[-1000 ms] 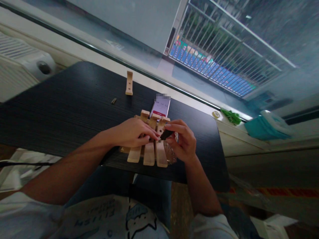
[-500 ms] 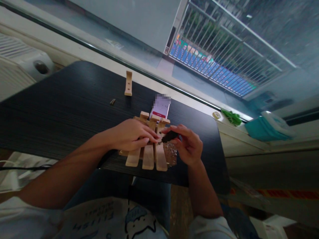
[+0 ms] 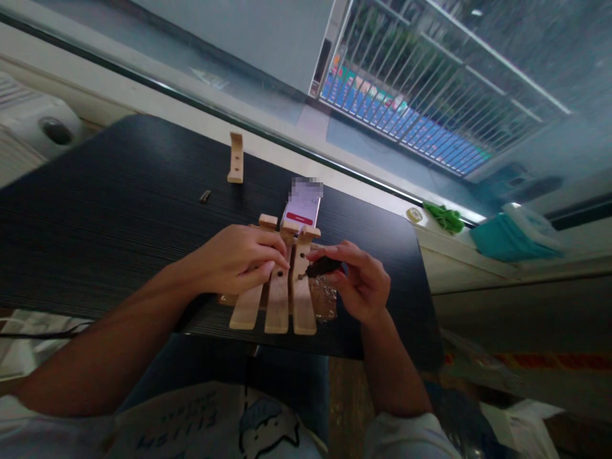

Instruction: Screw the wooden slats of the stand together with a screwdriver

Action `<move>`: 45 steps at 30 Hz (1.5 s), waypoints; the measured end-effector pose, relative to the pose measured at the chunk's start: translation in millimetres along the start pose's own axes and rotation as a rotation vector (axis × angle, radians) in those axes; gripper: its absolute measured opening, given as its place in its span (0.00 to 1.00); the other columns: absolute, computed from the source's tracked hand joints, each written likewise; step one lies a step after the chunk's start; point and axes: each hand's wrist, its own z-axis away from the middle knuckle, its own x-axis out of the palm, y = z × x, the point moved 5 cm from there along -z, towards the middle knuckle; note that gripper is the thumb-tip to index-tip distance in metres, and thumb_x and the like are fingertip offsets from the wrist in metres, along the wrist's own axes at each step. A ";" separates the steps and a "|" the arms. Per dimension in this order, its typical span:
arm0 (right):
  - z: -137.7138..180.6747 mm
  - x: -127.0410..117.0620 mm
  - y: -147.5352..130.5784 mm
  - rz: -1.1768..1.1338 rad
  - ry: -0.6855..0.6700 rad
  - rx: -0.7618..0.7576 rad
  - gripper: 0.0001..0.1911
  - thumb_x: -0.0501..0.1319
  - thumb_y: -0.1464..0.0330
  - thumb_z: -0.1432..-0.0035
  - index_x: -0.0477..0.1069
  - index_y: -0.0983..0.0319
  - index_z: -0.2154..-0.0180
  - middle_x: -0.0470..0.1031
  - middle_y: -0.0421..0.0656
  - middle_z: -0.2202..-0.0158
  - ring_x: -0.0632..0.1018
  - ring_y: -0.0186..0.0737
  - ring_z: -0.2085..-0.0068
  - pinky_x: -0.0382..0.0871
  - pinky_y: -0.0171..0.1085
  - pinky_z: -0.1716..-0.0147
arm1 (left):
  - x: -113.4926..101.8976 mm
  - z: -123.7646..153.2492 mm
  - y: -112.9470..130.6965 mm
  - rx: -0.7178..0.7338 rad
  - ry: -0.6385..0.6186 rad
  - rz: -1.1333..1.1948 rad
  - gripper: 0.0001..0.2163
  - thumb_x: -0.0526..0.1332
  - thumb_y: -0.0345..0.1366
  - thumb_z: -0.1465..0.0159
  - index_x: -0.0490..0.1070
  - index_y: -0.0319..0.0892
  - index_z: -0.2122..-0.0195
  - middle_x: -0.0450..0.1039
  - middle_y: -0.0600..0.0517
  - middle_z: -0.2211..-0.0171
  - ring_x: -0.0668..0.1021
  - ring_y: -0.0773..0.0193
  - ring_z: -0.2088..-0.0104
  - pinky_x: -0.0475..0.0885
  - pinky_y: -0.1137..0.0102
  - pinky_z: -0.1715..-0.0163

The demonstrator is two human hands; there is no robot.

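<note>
From afar, I'm watching the left hand [image 3: 245, 256] resting, its grip unclear, over two wooden pieces [image 3: 276, 312] on the desk [image 3: 157, 172], and wanting the rightmost piece [image 3: 304, 311] steady, square to the black tool [image 3: 326, 266] the right hand [image 3: 362, 280] is gripping.

From here the counter [image 3: 119, 191] looks black, streaked with fine lines like wood grain. The three wooden pieces [image 3: 277, 303] on it are pale tan with dark round holes, and the lone wooden bracket [image 3: 236, 162] beyond matches them. The tool [image 3: 325, 266] is black; the phone [image 3: 302, 207] glows lilac with a red bar. I see a whitish shirt [image 3: 201, 433] with dark lettering and a black-outlined, blue-topped cartoon [image 3: 268, 427], a bright green bundle [image 3: 444, 217], and a teal container [image 3: 507, 237].
</note>
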 end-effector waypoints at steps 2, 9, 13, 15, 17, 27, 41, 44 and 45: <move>0.4 -0.8 0.4 0.004 0.004 0.005 0.18 0.58 0.71 0.38 0.68 0.55 0.46 0.82 0.45 0.56 0.79 0.39 0.63 0.76 0.41 0.69 | -2.4 0.6 -1.5 -0.010 0.019 0.000 0.17 0.50 0.29 0.37 0.80 0.39 0.64 0.79 0.49 0.63 0.80 0.63 0.65 0.72 0.72 0.62; 3.5 -1.9 4.1 -0.031 0.033 0.057 0.20 0.59 0.70 0.38 0.66 0.53 0.44 0.81 0.44 0.59 0.80 0.40 0.62 0.77 0.41 0.68 | -1.5 0.9 0.8 0.035 0.040 -0.014 0.16 0.50 0.29 0.37 0.80 0.39 0.63 0.81 0.50 0.61 0.82 0.63 0.63 0.73 0.72 0.62; 1.2 -1.6 3.2 -0.003 0.024 0.037 0.18 0.59 0.68 0.37 0.68 0.55 0.46 0.80 0.45 0.61 0.79 0.38 0.66 0.76 0.40 0.70 | 5.9 0.9 0.7 0.047 -0.036 -0.009 0.18 0.52 0.29 0.38 0.80 0.43 0.55 0.80 0.51 0.53 0.82 0.61 0.57 0.73 0.71 0.57; -0.3 -1.7 2.3 0.013 0.020 0.018 0.17 0.59 0.67 0.37 0.69 0.56 0.46 0.80 0.45 0.63 0.79 0.38 0.66 0.76 0.39 0.71 | 9.3 0.8 -0.6 0.025 -0.089 -0.006 0.18 0.52 0.29 0.38 0.80 0.45 0.54 0.79 0.52 0.51 0.82 0.61 0.55 0.73 0.70 0.56; -1.0 -1.9 2.3 0.013 0.020 0.018 0.17 0.59 0.67 0.37 0.69 0.57 0.46 0.80 0.45 0.63 0.79 0.38 0.66 0.76 0.39 0.71 | 11.2 0.9 -1.7 0.001 -0.129 -0.002 0.19 0.52 0.29 0.38 0.80 0.46 0.53 0.79 0.52 0.51 0.81 0.60 0.54 0.73 0.70 0.55; -6.3 0.1 -3.4 0.043 0.038 -0.030 0.16 0.62 0.69 0.39 0.72 0.57 0.49 0.83 0.45 0.61 0.74 0.34 0.71 0.71 0.36 0.75 | 13.6 0.3 -3.3 -0.047 -0.208 0.003 0.18 0.54 0.29 0.38 0.79 0.47 0.52 0.77 0.51 0.48 0.80 0.59 0.53 0.72 0.69 0.54; -13.7 5.1 -10.9 0.174 0.064 -0.163 0.16 0.66 0.68 0.43 0.72 0.55 0.51 0.81 0.42 0.64 0.79 0.36 0.67 0.75 0.38 0.71 | 15.8 1.5 -4.5 -0.057 -0.209 -0.043 0.18 0.54 0.30 0.37 0.79 0.49 0.53 0.74 0.52 0.44 0.79 0.59 0.51 0.71 0.68 0.52; -14.6 6.2 -11.3 0.173 0.073 -0.182 0.16 0.66 0.68 0.43 0.72 0.56 0.52 0.80 0.42 0.66 0.79 0.36 0.67 0.74 0.36 0.72 | 15.6 0.9 -4.8 -0.067 -0.212 -0.033 0.18 0.53 0.30 0.36 0.79 0.50 0.52 0.74 0.53 0.45 0.79 0.59 0.50 0.71 0.68 0.52; -14.6 6.5 -11.0 0.170 0.074 -0.177 0.16 0.66 0.68 0.43 0.72 0.56 0.52 0.79 0.41 0.66 0.78 0.36 0.67 0.74 0.36 0.72 | 15.7 0.7 -4.7 -0.068 -0.216 -0.032 0.18 0.53 0.30 0.36 0.79 0.50 0.52 0.74 0.53 0.44 0.79 0.59 0.50 0.71 0.68 0.51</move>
